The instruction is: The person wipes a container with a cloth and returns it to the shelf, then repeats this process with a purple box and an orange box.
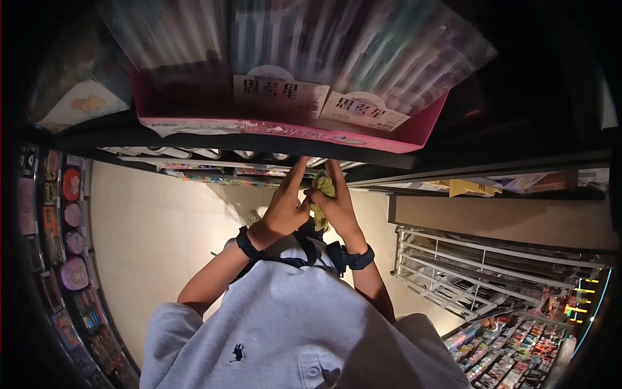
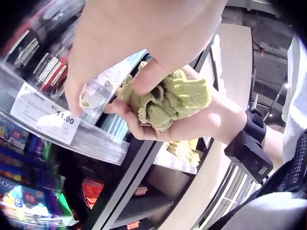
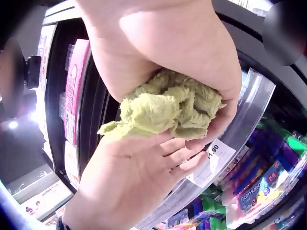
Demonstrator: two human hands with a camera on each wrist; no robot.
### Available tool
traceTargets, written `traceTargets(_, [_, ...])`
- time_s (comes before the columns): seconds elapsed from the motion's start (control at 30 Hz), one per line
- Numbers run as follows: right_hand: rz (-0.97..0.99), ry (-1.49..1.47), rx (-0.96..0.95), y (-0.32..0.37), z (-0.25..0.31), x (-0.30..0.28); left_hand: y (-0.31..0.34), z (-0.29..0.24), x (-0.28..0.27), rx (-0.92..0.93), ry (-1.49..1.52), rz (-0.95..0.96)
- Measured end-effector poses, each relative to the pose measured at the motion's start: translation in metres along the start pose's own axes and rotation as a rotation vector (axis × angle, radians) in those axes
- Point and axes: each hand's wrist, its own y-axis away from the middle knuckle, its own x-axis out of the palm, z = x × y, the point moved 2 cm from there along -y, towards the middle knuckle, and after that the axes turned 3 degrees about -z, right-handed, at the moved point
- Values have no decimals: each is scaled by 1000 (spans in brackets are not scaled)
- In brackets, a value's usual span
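At twelve o'clock the right hand (image 1: 341,211) gripped the crumpled green cloth (image 3: 151,112), left hand (image 1: 283,211) touching it; gentle, even pressure suited it.

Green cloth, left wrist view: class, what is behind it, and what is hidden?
Behind the green cloth is the right hand, its fingers and wrist partly showing. The cloth covers most of its palm.

1. Dark upper shelf (image 1: 518,139): we log a pink tray (image 1: 424,133), clear packs (image 1: 285,42) standing inside.
2. Left of the pink tray: we note a printed box (image 1: 84,104).
3. Below the pink tray: a shelf with clear edging (image 2: 103,146); we read "11.90" on its price label (image 2: 45,114).
4. Lower right of the pink tray: we spot a yellow item (image 1: 476,187), shelved.
5. Far left, lower: we see a rack (image 1: 97,285) bearing round cases (image 1: 74,273).
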Motion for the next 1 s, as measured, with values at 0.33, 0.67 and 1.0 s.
traceTargets(0.33, [-36,89,44,26,-7,-41,6,-19,12,-57,-98,-153])
traceTargets(0.67, [-32,83,-25,41,5,-64,-38,-70,41,102,-394,-140])
traceTargets(1.0, [-133,10,-59,50,-5,-55,1,-54,39,168,-447,-198])
